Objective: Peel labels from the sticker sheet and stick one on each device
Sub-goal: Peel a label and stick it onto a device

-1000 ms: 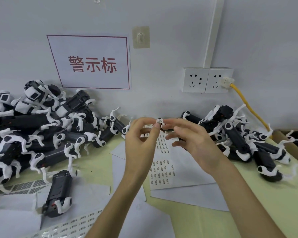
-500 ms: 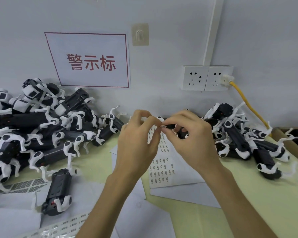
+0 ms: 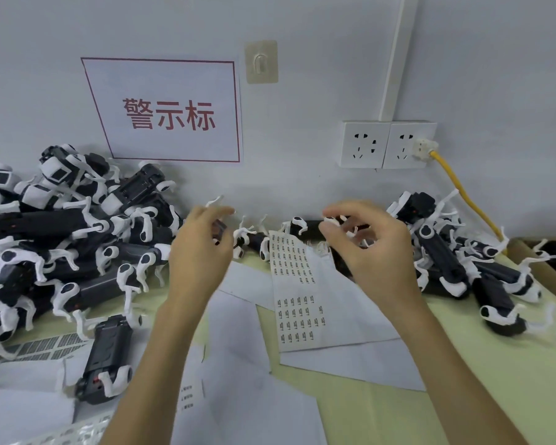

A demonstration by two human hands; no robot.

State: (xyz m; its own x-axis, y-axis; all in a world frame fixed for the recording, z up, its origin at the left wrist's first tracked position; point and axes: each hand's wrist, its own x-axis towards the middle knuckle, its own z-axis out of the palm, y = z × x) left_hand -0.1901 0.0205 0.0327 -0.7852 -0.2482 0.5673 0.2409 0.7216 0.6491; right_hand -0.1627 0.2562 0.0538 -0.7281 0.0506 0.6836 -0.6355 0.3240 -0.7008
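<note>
Grey wall behind; pale bench (image 3: 463, 380) heaped with a device pile (image 3: 77, 239). Your left hand (image 3: 203, 255) gripped one small device (image 3: 219, 227): probably light and rigid, with white hooks that could snag, so hold the body. The sticker sheet (image 3: 334, 300) lay flat between your hands. Its labels (image 3: 299, 316) looked flimsy; lift them by a corner. Your right hand (image 3: 369, 255) was curled; whether it pinched anything, cannot tell.

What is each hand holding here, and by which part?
Left hand grips a black device around its body; right hand may pinch a label, too small to tell.
</note>
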